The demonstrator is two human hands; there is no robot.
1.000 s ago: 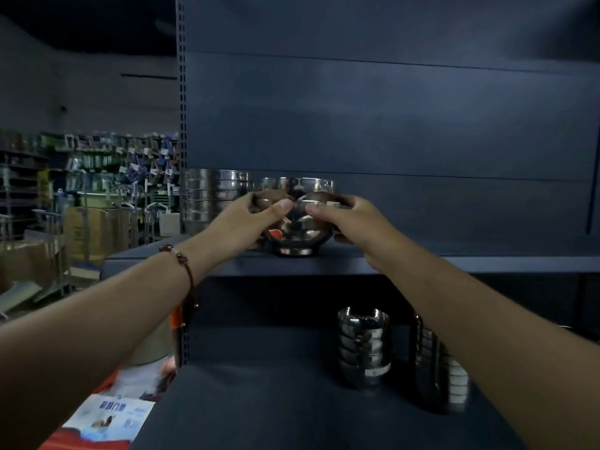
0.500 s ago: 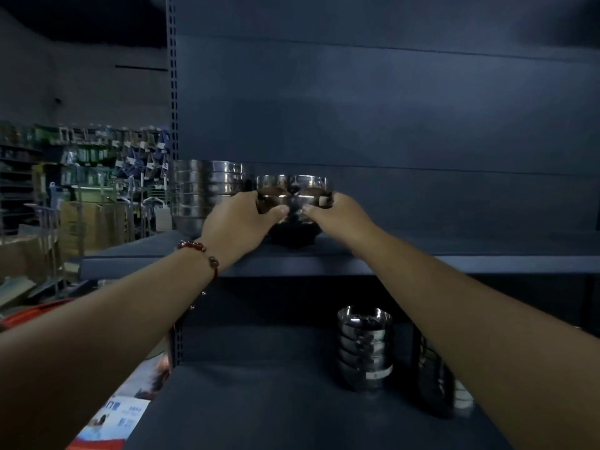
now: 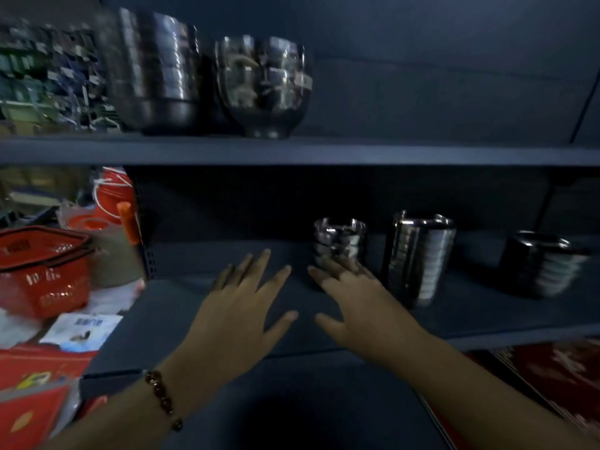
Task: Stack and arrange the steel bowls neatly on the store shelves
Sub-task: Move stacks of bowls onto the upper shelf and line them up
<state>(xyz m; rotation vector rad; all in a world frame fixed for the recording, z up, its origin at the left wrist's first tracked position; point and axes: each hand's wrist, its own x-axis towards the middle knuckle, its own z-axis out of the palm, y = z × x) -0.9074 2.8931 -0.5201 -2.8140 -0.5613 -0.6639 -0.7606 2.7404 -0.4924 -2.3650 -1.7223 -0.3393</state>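
Steel bowls sit in five stacks across two dark shelves. On the upper shelf a tall stack stands at the left with a shorter stack just beside it, both near the front edge. On the lower shelf we have three more: a small stack, a taller middle stack and a dark stack well apart at the right.

Our left hand and our right hand both reach in over the lower shelf with fingers spread and straight, holding nothing. The right fingertips overlap the foot of the small stack; we cannot tell whether they touch it.

We judge the next move to be a grip on that small stack, and that is where trouble lies. Polished steel is slick, and nested bowls can shift against each other, so a grip taken only on the upper bowls could leave the lower ones behind or tip the pile. The middle stack stands close, and a careless sweep of the right wrist could knock it over. Dim light and blur make edges hard to judge. A red basket sits off the shelf to the left.
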